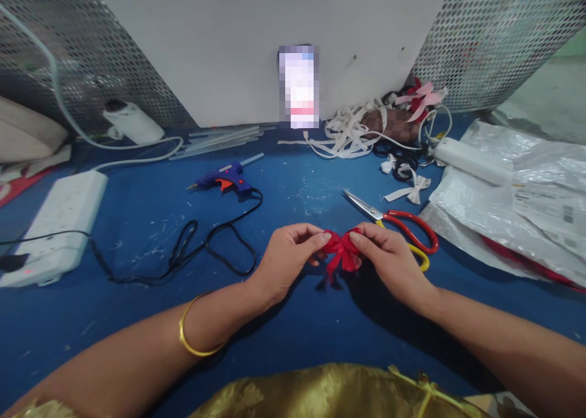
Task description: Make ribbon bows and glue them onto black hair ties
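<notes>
A small red ribbon bow (341,251) hangs between my two hands just above the blue table (284,320). My left hand (286,256) pinches the bow's left loop with thumb and fingers closed. My right hand (389,259) pinches the right loop the same way. The bow's tails dangle below the knot. A gold bangle (195,332) circles my left wrist.
Red-and-yellow-handled scissors (394,223) lie just behind my right hand. A blue glue gun (226,179) with a black cord (206,247) lies to the left, near a white power strip (59,223). White ribbons (352,134), glue sticks (224,140) and plastic bags (517,192) sit further back and right.
</notes>
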`<move>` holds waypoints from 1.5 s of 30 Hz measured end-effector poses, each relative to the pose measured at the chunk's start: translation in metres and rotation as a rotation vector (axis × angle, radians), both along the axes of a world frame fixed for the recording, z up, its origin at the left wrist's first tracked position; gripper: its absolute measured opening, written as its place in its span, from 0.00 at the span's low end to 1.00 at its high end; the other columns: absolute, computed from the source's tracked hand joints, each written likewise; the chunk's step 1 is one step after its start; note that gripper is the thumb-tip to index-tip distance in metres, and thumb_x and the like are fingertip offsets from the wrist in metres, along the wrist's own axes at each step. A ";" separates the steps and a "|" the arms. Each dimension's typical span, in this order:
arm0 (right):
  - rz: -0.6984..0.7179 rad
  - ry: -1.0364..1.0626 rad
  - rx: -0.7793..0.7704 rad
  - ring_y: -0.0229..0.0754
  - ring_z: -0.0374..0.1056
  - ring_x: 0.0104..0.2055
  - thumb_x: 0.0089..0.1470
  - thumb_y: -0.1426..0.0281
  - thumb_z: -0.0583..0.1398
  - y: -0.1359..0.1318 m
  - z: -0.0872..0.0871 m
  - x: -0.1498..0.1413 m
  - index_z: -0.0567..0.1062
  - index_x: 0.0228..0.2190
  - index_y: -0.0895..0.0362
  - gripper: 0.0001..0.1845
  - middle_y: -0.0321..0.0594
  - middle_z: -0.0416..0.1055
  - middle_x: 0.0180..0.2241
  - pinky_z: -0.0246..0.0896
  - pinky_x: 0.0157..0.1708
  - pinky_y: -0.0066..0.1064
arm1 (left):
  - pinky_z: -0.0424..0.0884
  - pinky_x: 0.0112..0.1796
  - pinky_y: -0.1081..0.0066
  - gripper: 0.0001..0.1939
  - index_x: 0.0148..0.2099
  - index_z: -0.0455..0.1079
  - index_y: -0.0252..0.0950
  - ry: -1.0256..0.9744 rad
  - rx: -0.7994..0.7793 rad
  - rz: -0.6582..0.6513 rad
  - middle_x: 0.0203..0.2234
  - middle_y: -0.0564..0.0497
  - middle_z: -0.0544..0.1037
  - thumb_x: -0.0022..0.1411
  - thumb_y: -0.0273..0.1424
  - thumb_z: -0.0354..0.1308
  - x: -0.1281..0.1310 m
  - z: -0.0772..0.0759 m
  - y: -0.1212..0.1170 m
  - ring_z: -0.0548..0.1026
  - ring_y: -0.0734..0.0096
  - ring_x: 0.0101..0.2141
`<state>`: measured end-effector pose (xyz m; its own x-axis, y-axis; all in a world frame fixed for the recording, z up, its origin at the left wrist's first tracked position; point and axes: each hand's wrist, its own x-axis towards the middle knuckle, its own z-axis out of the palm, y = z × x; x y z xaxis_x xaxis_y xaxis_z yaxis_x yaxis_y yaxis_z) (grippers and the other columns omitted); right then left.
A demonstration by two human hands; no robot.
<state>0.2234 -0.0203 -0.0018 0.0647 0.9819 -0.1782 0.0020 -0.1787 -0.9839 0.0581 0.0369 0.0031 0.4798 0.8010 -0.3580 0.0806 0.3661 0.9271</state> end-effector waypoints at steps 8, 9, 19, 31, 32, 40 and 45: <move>0.065 -0.020 -0.022 0.35 0.68 0.21 0.52 0.64 0.62 -0.003 0.001 -0.001 0.73 0.27 0.58 0.10 0.34 0.71 0.20 0.62 0.23 0.26 | 0.64 0.26 0.77 0.12 0.30 0.72 0.32 0.045 0.021 -0.099 0.20 0.54 0.72 0.55 0.38 0.61 0.001 0.002 -0.001 0.66 0.78 0.22; 0.049 -0.010 -0.020 0.35 0.67 0.21 0.52 0.64 0.62 -0.003 0.001 -0.001 0.73 0.26 0.59 0.10 0.34 0.71 0.19 0.62 0.23 0.26 | 0.64 0.25 0.77 0.12 0.31 0.72 0.32 0.040 0.016 -0.108 0.20 0.54 0.72 0.55 0.38 0.61 0.001 0.002 -0.002 0.66 0.79 0.22; -0.011 0.029 -0.012 0.32 0.63 0.22 0.50 0.66 0.63 -0.004 -0.001 -0.001 0.74 0.24 0.59 0.09 0.33 0.69 0.19 0.58 0.23 0.24 | 0.61 0.23 0.76 0.10 0.27 0.69 0.32 0.082 0.045 -0.210 0.18 0.54 0.71 0.54 0.34 0.62 -0.001 -0.002 -0.008 0.67 0.78 0.20; -0.099 0.270 -0.084 0.28 0.55 0.18 0.49 0.65 0.64 -0.007 -0.007 -0.009 0.66 0.20 0.59 0.15 0.29 0.61 0.16 0.51 0.18 0.20 | 0.58 0.31 0.72 0.10 0.23 0.66 0.34 0.175 0.897 -0.420 0.21 0.53 0.68 0.56 0.22 0.53 -0.002 -0.005 -0.014 0.64 0.75 0.27; -0.090 0.268 -0.089 0.28 0.54 0.18 0.50 0.65 0.64 -0.006 -0.007 -0.008 0.67 0.20 0.59 0.15 0.29 0.61 0.16 0.51 0.18 0.20 | 0.58 0.31 0.72 0.10 0.23 0.66 0.34 0.166 0.891 -0.416 0.21 0.53 0.68 0.57 0.22 0.53 -0.002 -0.006 -0.014 0.64 0.75 0.27; -0.024 0.308 -0.131 0.32 0.66 0.23 0.54 0.62 0.60 0.001 -0.003 0.000 0.73 0.28 0.59 0.12 0.33 0.70 0.21 0.64 0.26 0.23 | 0.58 0.25 0.76 0.12 0.25 0.66 0.33 0.080 0.209 -0.030 0.17 0.57 0.65 0.56 0.34 0.60 0.002 -0.008 -0.007 0.61 0.79 0.21; 0.001 0.176 -0.104 0.31 0.66 0.22 0.52 0.67 0.62 0.000 -0.001 -0.001 0.73 0.28 0.60 0.08 0.34 0.71 0.20 0.62 0.26 0.23 | 0.62 0.28 0.75 0.11 0.30 0.70 0.32 0.017 0.138 -0.051 0.21 0.55 0.70 0.56 0.37 0.60 0.000 -0.002 -0.004 0.65 0.77 0.24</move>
<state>0.2226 -0.0203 -0.0031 0.0226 0.9576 -0.2871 -0.1683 -0.2794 -0.9453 0.0584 0.0324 0.0009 0.5161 0.8178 -0.2548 0.1125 0.2301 0.9666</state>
